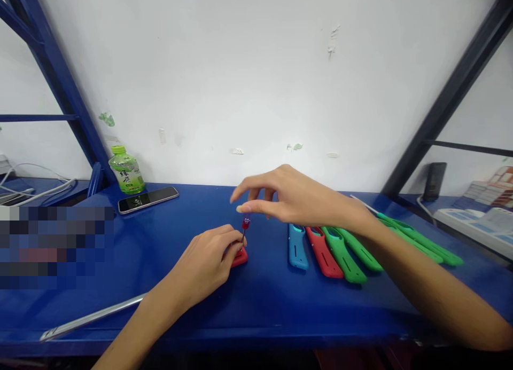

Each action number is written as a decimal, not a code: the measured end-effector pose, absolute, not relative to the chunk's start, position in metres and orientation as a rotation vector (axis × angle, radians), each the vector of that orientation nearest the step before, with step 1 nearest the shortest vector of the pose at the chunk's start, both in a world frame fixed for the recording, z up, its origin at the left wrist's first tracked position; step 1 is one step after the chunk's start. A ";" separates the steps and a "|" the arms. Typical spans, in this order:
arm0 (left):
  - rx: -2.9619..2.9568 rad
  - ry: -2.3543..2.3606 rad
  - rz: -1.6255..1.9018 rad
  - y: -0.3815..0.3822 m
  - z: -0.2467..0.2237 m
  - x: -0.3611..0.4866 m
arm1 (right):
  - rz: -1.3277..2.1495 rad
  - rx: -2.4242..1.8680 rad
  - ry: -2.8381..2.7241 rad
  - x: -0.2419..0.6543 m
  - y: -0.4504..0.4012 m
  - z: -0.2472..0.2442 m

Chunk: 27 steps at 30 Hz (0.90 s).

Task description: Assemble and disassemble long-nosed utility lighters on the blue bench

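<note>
My left hand (212,252) is closed and rests low over the table. Its fingers press on a red plastic piece (239,258), mostly covered by the hand, and meet at the thin shaft of a small screwdriver (246,222). The screwdriver stands nearly upright, with its reddish-purple handle on top and its tip hidden at the fingers. Just above that handle hovers my right hand (280,196), its fingers apart and curved and the thumb close to the handle's top. To its right lie a blue lighter handle (297,247), a red one (325,254) and several green ones (347,258).
A silver metal rod (92,319) runs along the front left and meets my left forearm. Near the wall are a phone (148,199) and a green-capped bottle (127,170). Blue frame posts (64,81) rise at the left, a dark post (444,97) at the right.
</note>
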<state>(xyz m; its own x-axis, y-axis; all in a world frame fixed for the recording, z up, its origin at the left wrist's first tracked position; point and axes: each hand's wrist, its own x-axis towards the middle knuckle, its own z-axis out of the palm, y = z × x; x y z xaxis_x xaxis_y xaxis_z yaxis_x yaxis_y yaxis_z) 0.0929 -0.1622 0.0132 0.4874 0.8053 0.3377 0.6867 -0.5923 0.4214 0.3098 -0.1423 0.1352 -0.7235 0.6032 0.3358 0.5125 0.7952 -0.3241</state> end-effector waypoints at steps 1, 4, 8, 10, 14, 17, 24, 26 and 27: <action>2.498 1.281 0.751 -0.162 0.013 0.093 | 0.291 -0.835 -2.570 0.309 -0.141 0.135; 2.486 1.291 0.744 -0.162 0.012 0.093 | 0.156 -0.910 -2.566 0.304 -0.139 0.131; 2.475 1.296 0.736 -0.163 0.011 0.092 | 0.042 -0.970 -2.549 0.298 -0.138 0.125; 2.473 1.294 0.729 -0.163 0.011 0.092 | 0.000 -0.997 -2.527 0.296 -0.138 0.122; 2.461 1.295 0.718 -0.162 0.009 0.092 | -0.104 -1.047 -2.479 0.293 -0.136 0.115; 2.451 1.288 0.716 -0.160 0.009 0.091 | -0.118 -1.043 -2.457 0.292 -0.133 0.112; 2.444 1.261 0.709 -0.159 0.010 0.090 | 0.229 -0.844 -2.528 0.306 -0.135 0.128; 2.444 1.255 0.708 -0.158 0.010 0.090 | 0.264 -0.775 -2.580 0.308 -0.138 0.133; 2.442 1.255 0.708 -0.159 0.010 0.090 | 0.229 -0.773 -2.598 0.308 -0.139 0.134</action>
<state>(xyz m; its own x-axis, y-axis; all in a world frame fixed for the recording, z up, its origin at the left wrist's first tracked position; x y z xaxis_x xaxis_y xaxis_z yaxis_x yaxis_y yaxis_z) 0.0902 -0.1585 0.0096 0.4957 0.8199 0.2865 0.6693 -0.5708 0.4756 0.3085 -0.1387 0.1344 -0.7582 0.5534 0.3448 0.4847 0.8321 -0.2696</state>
